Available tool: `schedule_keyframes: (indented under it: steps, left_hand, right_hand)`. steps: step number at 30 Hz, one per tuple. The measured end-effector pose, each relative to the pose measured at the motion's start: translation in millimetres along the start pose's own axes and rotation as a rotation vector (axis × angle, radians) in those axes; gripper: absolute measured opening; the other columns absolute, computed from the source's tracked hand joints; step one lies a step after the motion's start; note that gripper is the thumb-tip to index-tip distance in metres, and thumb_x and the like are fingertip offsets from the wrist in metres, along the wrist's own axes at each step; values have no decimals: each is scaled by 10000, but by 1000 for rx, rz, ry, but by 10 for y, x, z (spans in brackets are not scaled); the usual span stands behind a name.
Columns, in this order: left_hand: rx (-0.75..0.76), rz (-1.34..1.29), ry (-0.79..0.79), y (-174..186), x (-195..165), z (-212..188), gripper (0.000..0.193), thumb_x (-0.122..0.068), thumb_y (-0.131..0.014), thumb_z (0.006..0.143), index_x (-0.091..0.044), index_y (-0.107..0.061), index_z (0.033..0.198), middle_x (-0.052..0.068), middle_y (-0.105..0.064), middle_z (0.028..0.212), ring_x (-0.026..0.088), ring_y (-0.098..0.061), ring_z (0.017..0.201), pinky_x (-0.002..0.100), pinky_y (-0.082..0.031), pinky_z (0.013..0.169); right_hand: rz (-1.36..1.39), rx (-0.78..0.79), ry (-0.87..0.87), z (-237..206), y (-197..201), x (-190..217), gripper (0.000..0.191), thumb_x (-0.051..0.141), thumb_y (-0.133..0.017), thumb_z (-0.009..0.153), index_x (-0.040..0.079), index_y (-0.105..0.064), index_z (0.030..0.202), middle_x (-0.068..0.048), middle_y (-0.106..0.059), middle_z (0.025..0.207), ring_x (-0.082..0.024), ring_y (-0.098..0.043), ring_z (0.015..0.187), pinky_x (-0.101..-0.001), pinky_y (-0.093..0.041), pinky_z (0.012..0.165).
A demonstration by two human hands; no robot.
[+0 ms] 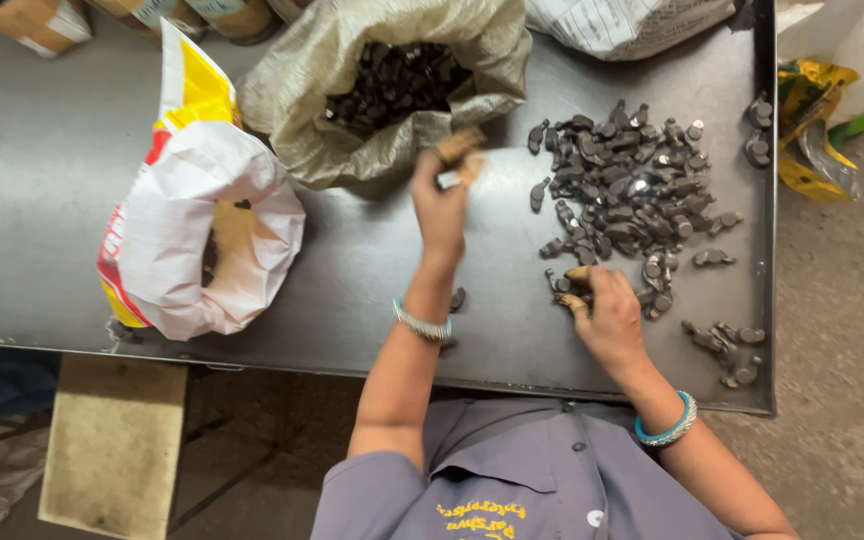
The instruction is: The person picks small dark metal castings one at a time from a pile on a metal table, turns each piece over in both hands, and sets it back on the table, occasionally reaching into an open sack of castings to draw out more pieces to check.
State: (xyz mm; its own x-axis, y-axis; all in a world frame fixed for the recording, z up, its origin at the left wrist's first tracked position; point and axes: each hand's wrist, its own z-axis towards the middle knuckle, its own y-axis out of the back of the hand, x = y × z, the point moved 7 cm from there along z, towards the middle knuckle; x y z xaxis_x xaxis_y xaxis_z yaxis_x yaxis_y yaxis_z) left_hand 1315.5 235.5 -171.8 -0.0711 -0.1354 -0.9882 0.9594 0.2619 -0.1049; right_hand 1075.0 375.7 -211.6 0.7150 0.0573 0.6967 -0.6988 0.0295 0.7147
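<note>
A grey collared shirt is filling the bottom of the view, nearest the lens, and both forearms are reaching up from it over a dark metal table. The right hand, with a blue bangle at the wrist, is resting at the lower edge of a heap of small dark metal parts, its taped fingertips curling together and pinching at one piece. The parts are dull grey, teardrop-shaped, each with a round end. The left hand, wearing a silver bangle, is hovering blurred just below a woven sack holding more such parts; its fingers are bunching around something, though what it is cannot be told. A white, yellow and red bag is standing open to the left. Bare tabletop is lying between bag and left arm; a few stray parts are sitting near the right and front edges.
</note>
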Motion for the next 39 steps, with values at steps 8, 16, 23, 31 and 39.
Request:
schedule_keyframes:
  steps: [8,16,23,31,39]
  left_hand:
    - [302,244,26,-294,389,-1542,317,38,-671,936,-41,-747,1234,60,-774,1149,117,-728,1063,262,-559,960]
    - [212,-351,666,-312,996,-1772,155,-64,-756,907,4,-747,1045,51,-754,942,98,-681,798,236,-541,675]
    - [148,-337,669,-338,990,-1793,142,-143,-807,898,-22,-735,919,7,-697,783,61,-603,661,218,-463,553]
    - [125,-282,643,-320,934,-1778,193,-166,-836,889,-54,-691,830,-24,-649,735,36,-554,620,209,-425,515]
    - [137,-460,846,-440,1032,-1777,347,-351,-600,1018,-23,-701,1069,53,-730,937,75,-684,743,239,-587,636]
  right_hand:
    - [855,201,-253,-33,-49,-407,351,-47,-737,858,-10,-611,1183,-105,-700,1130,-183,-693,1064,-334,-606,918]
    - [1393,351,-523,-181,-237,-544,355,129,-659,970,-16,-616,1291,-103,-712,1096,-184,-704,919,-359,-620,744]
    - [1392,270,-699,-346,-503,-896,340,211,-658,1000,-46,-671,1222,-73,-734,977,-139,-663,776,-284,-562,619]
    - [1373,268,-726,-396,-616,-970,323,329,-675,966,15,-691,1040,-61,-702,752,-131,-645,567,-261,-522,458]
    - [463,123,-85,-56,47,-209,333,154,-804,886,16,-749,1183,-83,-633,945,-173,-597,778,-302,-495,653]
